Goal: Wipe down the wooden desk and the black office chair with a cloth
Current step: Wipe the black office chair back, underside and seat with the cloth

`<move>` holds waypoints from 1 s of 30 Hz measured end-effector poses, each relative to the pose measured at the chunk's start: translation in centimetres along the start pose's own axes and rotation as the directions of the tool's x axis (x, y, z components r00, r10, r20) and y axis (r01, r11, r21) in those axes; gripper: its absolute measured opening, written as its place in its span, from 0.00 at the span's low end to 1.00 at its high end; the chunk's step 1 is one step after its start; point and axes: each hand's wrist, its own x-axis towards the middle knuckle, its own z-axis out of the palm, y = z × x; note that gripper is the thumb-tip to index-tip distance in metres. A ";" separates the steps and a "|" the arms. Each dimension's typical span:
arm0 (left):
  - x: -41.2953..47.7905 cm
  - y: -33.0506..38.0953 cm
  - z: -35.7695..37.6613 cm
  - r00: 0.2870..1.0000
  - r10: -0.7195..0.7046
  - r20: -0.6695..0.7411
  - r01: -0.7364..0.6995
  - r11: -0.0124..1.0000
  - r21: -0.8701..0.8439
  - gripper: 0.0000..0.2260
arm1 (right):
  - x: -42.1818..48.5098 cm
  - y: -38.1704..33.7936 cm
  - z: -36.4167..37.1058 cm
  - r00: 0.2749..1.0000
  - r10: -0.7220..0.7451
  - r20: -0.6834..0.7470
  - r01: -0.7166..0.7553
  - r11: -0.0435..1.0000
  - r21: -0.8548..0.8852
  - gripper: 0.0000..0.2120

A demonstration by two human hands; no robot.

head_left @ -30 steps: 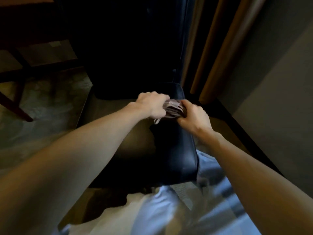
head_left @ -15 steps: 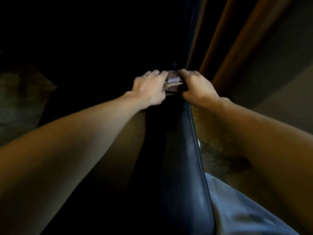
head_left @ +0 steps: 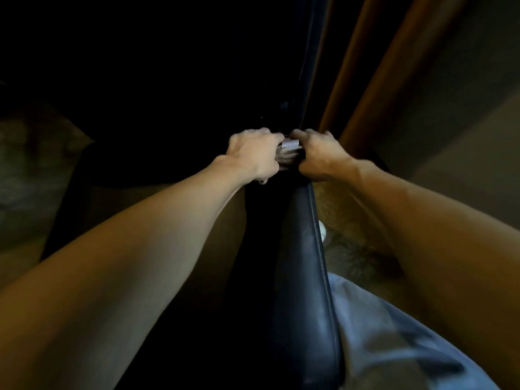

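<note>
The black office chair fills the middle of the view, its glossy seat edge running towards me and its backrest rising dark behind. A bunched pale cloth sits at the far right corner of the seat, where seat meets backrest. My left hand grips the cloth from the left with curled fingers. My right hand holds it from the right, fingers curled over the seat's edge. Most of the cloth is hidden between the two hands. The desk is out of sight.
Brown curtain folds hang just right of the chair, with a grey wall beyond. Carpet shows to the right of the seat and at the far left. My light trouser leg is at the lower right.
My view has closed in on the chair. Both hands have carried the cloth from the seat's right edge back to the corner under the backrest and keep hold of it.
</note>
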 end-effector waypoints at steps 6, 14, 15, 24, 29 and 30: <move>-8.7 2.6 0.9 0.996 0.069 0.050 -0.068 0.998 -0.012 0.28 | -9.5 -1.6 2.7 0.999 0.020 0.044 -0.020 1.000 0.008 0.29; -19.5 6.4 2.2 0.990 0.095 0.100 -0.093 0.995 -0.032 0.24 | -21.0 -3.2 6.3 0.999 0.036 0.015 -0.037 0.996 0.086 0.28; -20.9 6.8 2.3 0.990 0.102 0.099 -0.098 0.994 -0.041 0.23 | -22.4 -3.4 6.6 0.999 0.038 0.023 -0.040 0.995 0.091 0.28; -27.5 9.1 3.2 0.973 0.200 0.116 -0.198 0.980 -0.028 0.21 | -30.3 -5.1 8.7 0.994 0.105 0.019 -0.106 0.988 0.113 0.27; -30.7 9.6 3.7 0.949 0.273 0.155 -0.278 0.960 0.010 0.23 | -33.8 -6.0 10.6 0.987 0.161 0.022 -0.163 0.983 0.090 0.29; -31.1 9.6 3.8 0.946 0.277 0.165 -0.284 0.959 0.019 0.24 | -34.3 -6.3 10.9 0.986 0.163 0.023 -0.164 0.983 0.087 0.30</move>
